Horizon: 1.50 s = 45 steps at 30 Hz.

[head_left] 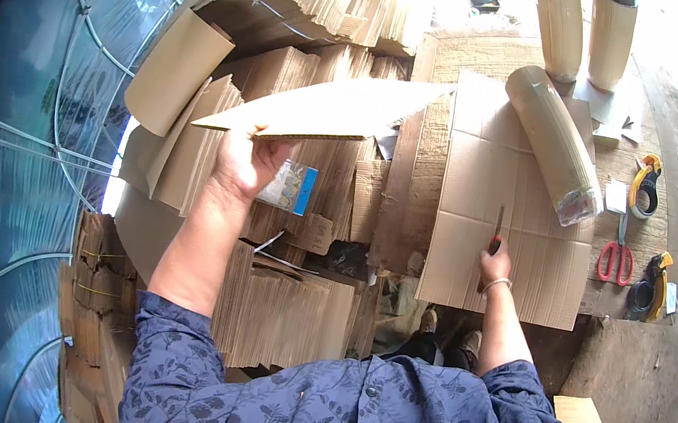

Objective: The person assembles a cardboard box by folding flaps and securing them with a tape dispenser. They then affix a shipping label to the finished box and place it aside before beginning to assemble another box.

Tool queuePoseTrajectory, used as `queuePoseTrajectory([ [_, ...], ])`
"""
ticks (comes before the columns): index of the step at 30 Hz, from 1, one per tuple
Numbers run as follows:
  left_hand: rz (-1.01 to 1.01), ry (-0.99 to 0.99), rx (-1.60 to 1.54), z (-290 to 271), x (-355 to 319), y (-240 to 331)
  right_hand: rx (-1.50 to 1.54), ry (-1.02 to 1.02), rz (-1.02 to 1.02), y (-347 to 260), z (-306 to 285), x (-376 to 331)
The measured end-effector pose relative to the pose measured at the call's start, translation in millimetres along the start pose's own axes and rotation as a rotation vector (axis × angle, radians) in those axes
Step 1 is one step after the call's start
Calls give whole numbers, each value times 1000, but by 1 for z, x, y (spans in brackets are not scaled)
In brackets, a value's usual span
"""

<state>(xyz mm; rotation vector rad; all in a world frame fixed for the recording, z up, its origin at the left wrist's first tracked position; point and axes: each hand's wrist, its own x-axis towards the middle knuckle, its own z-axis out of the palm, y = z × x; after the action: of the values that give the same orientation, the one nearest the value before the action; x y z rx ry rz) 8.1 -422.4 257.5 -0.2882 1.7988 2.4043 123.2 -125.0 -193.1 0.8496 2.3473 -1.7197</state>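
Observation:
My left hand [247, 162] is raised over the stacks on the left, its fingers closed on the near edge of a cardboard sheet [329, 107]. That sheet is tilted and seen nearly edge-on. Lower right of it, my right hand [496, 266] grips a knife [495, 240] with a red and black handle, its thin blade pointing away from me. Beneath the knife, a larger creased cardboard sheet [469, 193] lies flat on the wooden table. Whether the blade touches this sheet, I cannot tell. A long brown roll [548, 139] with a clear-wrapped end rests across its right part.
Right of the flat sheet lie red-handled scissors [616, 258] and two yellow tape dispensers [646, 187]. Two upright rolls [609, 42] stand at the far right. Stacked cardboard [287, 306] fills the left, with a blue-edged packet [294, 188] on it. A wooden stool [579, 418] is at lower right.

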Motion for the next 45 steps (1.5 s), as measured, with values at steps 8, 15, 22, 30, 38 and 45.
queuePoseTrajectory([
  [8,20,66,274,-17,10,34,-435,-198,131,-65,-9,40],
  [15,404,256,898,-17,1,111,-476,-82,17,-43,-4,47],
  [22,313,286,826,-66,-39,104,-555,-111,120,-62,-6,42],
  [30,287,-258,520,-24,-58,-144,-455,-35,116,-55,0,42],
  [38,39,-186,650,-15,-66,-210,-544,56,168,-60,14,42],
  [45,-346,-217,879,-93,-8,-266,-578,49,219,-63,11,44],
])
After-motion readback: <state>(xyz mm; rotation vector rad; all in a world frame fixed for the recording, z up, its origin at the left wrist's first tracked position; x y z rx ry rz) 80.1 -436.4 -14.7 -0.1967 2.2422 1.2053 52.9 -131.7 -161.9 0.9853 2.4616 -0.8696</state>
